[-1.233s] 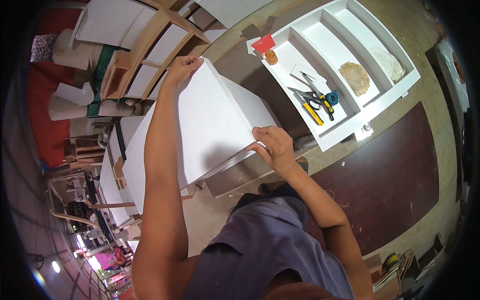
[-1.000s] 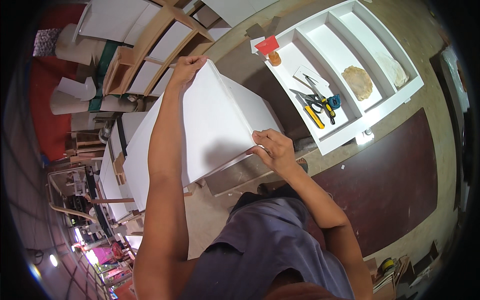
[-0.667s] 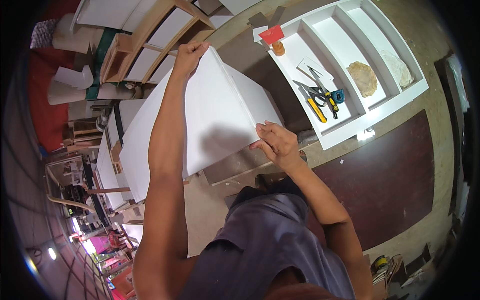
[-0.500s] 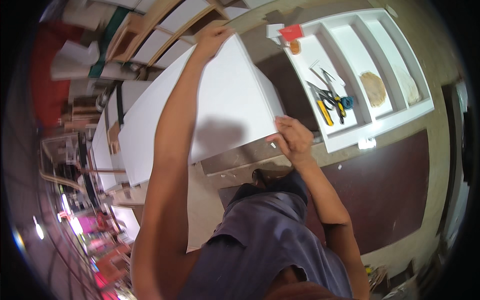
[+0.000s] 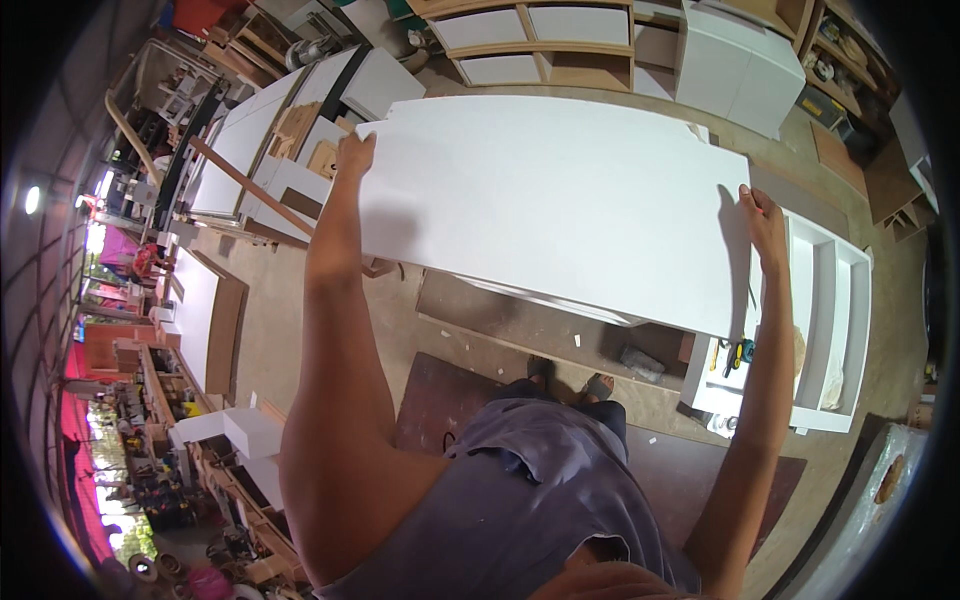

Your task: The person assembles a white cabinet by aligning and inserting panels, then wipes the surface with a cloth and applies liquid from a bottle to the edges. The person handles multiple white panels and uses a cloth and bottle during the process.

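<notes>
A large white panel [image 5: 540,200] spans the space in front of me, lying roughly level above another white piece that shows beneath its near edge. My left hand [image 5: 357,155] is closed round the panel's left end, near its far left corner. At the opposite end my right hand [image 5: 764,215] grips the right edge, close to the far right corner. Beyond my right forearm stands a white divided frame [image 5: 858,300], part of it hidden by the panel and arm. Inside it a yellow-and-black hand tool [image 5: 740,353] shows beside the forearm.
Wooden cabinets with white drawer fronts [image 5: 480,32] line the back, beside a white cabinet [image 5: 738,65]. A long wooden strip [image 5: 250,188] slants at the left. Underfoot lies a dark brown board [image 5: 430,385]. A wrapped panel [image 5: 865,520] stands at lower right.
My view has swung rightward. The white panel now lies crosswise and more level. My hands have moved wide apart, from its far and near corners to its left and right ends.
</notes>
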The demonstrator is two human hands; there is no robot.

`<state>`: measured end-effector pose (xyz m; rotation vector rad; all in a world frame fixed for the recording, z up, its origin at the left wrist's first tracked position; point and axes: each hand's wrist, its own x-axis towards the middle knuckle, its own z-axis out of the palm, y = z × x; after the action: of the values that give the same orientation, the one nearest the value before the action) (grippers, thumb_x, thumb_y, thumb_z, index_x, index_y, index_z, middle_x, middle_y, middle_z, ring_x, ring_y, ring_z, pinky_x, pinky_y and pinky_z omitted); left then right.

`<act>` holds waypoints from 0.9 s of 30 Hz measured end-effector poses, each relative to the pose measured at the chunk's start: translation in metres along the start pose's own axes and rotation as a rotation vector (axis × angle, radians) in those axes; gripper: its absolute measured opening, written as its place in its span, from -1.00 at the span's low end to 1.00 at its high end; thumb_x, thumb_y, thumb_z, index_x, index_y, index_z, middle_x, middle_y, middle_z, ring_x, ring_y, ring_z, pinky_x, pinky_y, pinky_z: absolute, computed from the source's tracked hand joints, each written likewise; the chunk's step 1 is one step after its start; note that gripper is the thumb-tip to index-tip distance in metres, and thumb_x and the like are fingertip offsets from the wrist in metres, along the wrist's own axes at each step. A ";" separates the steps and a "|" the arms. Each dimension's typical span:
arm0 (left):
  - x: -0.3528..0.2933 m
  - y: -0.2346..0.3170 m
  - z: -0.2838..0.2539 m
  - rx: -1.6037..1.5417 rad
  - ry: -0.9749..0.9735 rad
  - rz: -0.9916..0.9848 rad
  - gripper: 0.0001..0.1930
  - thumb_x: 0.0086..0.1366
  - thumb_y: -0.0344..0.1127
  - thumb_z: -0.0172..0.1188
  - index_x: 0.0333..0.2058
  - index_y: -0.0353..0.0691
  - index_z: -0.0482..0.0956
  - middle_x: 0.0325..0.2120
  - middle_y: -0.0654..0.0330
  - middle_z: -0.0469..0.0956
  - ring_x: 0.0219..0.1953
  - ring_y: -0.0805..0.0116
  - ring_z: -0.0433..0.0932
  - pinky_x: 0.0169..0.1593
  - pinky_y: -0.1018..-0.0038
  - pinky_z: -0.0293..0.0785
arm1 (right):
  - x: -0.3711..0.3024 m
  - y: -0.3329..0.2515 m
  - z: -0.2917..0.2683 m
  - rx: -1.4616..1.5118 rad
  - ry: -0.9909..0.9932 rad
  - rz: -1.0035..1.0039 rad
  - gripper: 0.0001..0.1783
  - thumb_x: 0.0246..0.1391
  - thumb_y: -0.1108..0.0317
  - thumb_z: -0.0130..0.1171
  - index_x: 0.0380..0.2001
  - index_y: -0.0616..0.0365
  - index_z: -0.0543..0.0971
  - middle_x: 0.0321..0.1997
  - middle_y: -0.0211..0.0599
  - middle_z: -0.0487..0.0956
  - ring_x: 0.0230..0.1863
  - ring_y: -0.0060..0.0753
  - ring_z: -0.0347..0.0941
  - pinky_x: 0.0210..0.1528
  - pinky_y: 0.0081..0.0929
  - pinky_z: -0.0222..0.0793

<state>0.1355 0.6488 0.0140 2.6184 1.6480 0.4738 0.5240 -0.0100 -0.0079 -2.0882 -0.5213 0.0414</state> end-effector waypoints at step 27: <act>0.069 -0.075 0.031 -0.455 -0.252 -0.022 -0.49 0.22 0.01 0.33 -0.23 -0.47 0.68 -0.32 -0.11 0.68 -0.23 0.01 0.65 -0.14 0.23 0.52 | 0.065 -0.007 0.035 -0.495 0.083 0.123 -0.41 0.05 -0.08 0.29 -0.33 0.39 0.64 -0.41 -0.02 0.64 -0.36 -0.18 0.59 -0.21 -0.22 0.43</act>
<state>0.1051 0.7477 -0.0117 2.2208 1.3081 0.4344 0.5727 0.0464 -0.0105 -2.5915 -0.3762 -0.1134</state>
